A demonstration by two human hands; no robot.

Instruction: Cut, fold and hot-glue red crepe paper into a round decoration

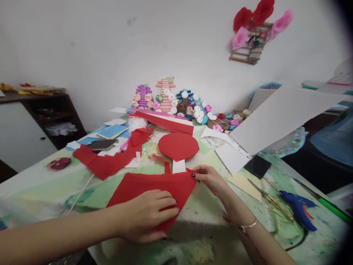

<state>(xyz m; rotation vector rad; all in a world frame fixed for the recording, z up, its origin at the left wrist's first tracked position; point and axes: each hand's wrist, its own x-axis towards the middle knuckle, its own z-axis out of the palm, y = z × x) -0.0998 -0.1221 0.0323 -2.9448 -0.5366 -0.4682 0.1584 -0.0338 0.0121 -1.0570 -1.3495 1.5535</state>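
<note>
A large red paper sheet (158, 183) lies at the near side of the table, reaching its front edge. Across its middle rests my left hand (150, 215), fingers stretched out and pressing lightly down. My right hand (209, 179) pinches the sheet's upper right corner between thumb and finger. Just beyond the sheet is a red rounded cutout (178, 146), with a small white paper piece (179, 166) between the two. A thin red strip (167, 166) stands out beside that white piece. My left palm hides part of the sheet.
Red scraps (106, 163) and a dark phone (102, 144) lie left. At right are gold-handled scissors (280, 206), a blue glue gun (298, 208), a green-handled cutter (333, 209), a black square object (258, 166) and a large white sheet (271, 119). Decorated crafts (167, 97) line the wall.
</note>
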